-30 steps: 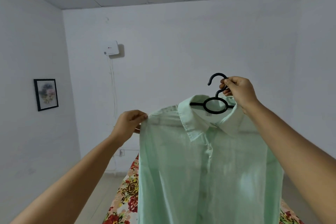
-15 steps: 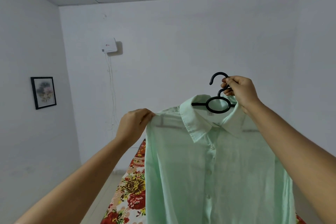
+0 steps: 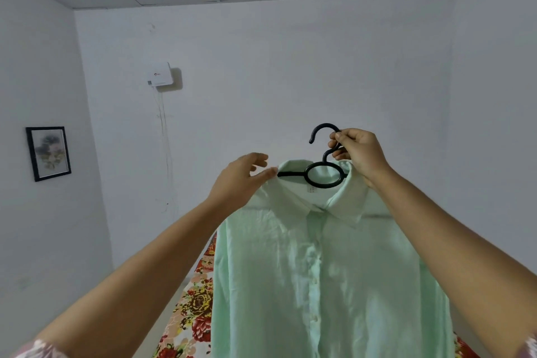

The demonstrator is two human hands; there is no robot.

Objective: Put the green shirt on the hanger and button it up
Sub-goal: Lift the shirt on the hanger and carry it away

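Green shirt [image 3: 319, 270]: L hand [image 3: 241, 180] now at collar

A bed's flowered sheet [image 3: 197, 311], red and yellow blooms on a pale ground, shows low in the near middle, with another sliver at the far right edge.

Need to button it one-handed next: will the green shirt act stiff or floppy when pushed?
Likely floppy: the green shirt hangs in soft creases from the hanger. Probably light: the right hand holds it up by the thin hook.
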